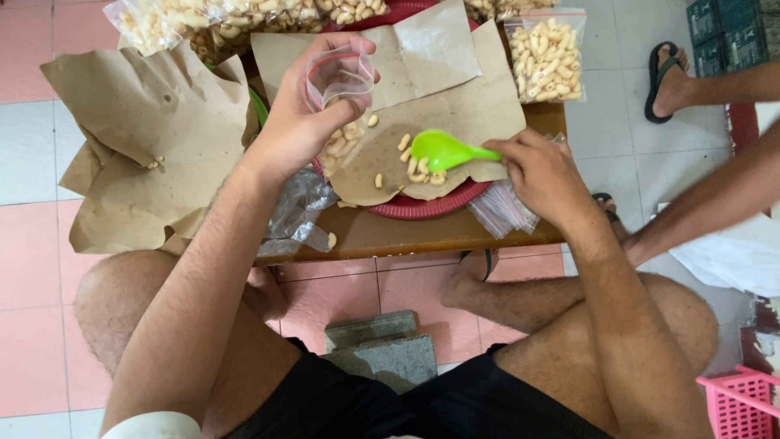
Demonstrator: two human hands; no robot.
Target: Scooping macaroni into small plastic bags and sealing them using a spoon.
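The left hand (296, 122) is closed around a small clear zip bag (337, 77), thumb and fingers pinching its mouth so that it stands open and upright. The bag is held just above the left edge of the red tray (426, 207), which sits on the low wooden counter (406, 236). The right hand (540, 175) is closed on the handle of a green plastic scoop (443, 150), whose bowl rests over the brown paper (463, 106) lining the tray. Around and under the scoop's bowl lie loose pale puffed snacks (410, 162), scattered across the paper; a few more sit just below the zip bag, toward the tray's left rim.

Beyond the tray, at its far right corner, a filled snack bag (546, 58) lies on the counter, and more filled bags (211, 20) are heaped past the tray's far left side. To the left of the tray a large crumpled brown paper sheet (146, 146) hangs over the counter's edge. Crinkled clear plastic (296, 211) lies by the tray's near left rim, and a stack of empty clear bags (504, 211) by its near right rim, under the right hand. Well to the right of the tray, another person's arm (715, 203) and sandalled foot (670, 81) show over the tiled floor (617, 130).
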